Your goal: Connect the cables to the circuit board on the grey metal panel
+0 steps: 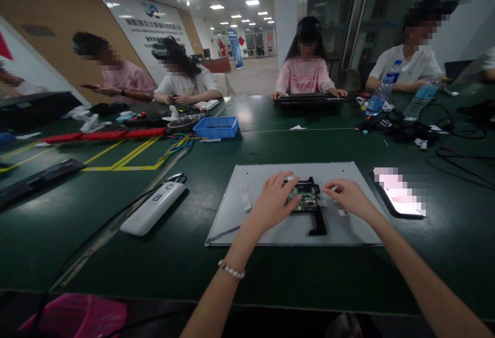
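A green circuit board (308,202) in a black plastic bracket (318,223) lies on a flat light-grey panel (359,232). My left hand (273,200) reaches over the left side of the board, thumb and fingers apart; its fingertips are at the board and bracket. Just right of the bracket, my right hand (348,197) has thumb and forefinger drawn together in a pinch. Whatever may be between them is too small to make out. On the panel, left of my left hand, lies a white strip (245,197).
A phone (400,193) with a lit screen lies right of the panel. To the left are a white power bank (154,208) and a cable. Farther back stand a blue basket (217,127) and two water bottles (382,90). Several people sit around the green table (185,271).
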Available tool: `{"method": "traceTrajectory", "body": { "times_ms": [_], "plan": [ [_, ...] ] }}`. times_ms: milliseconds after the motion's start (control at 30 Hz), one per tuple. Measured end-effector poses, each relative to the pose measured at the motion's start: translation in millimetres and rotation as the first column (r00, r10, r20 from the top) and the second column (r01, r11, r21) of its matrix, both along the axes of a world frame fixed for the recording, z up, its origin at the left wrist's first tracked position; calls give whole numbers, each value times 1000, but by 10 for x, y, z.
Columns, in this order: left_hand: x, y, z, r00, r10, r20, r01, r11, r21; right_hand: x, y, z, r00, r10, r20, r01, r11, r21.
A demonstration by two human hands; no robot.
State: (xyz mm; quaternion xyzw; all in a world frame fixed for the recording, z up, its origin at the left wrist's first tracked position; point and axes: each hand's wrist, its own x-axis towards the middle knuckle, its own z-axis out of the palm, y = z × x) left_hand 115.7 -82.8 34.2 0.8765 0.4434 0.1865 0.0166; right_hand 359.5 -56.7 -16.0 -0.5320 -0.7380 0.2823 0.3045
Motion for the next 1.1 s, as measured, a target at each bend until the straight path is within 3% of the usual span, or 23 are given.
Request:
{"method": "traceTrajectory", "body": {
  "times_ms": [100,200,267,367,433,567,667,833,967,1100],
  "plan": [
    [-403,145,19,964,248,96,-255,965,66,-40,-38,31,1000,9,-6,-9,999,50],
    [-842,239,-110,896,415,159,-425,904,35,-115,-115,90,1000,21,10,-22,993,120],
    [-1065,257,-234,860,474,192,-469,880,-70,-164,-168,134,999,23,42,-30,986,162],
    [-1229,255,-381,852,479,210,-434,872,-229,-220,-220,164,995,20,100,-39,981,190],
    [-1245,259,-424,848,491,202,-437,861,-259,-245,-236,153,990,12,141,-41,978,204],
    [-1219,287,-396,817,535,217,-501,844,-192,-282,-254,114,982,8,190,-54,970,238],
    [-1219,278,-319,770,532,351,-503,846,-178,-314,-277,120,983,15,183,-63,964,260],
    [-1167,135,-183,653,517,553,-446,853,-270,-408,-338,168,991,21,134,-64,943,328],
    [-1020,-23,-189,715,495,493,-378,868,-323,-553,-443,182,989,104,103,-136,917,376],
    [-892,-113,-282,779,464,421,-351,880,-321,-761,-614,182,916,346,204,-398,846,354]
  ]
}}
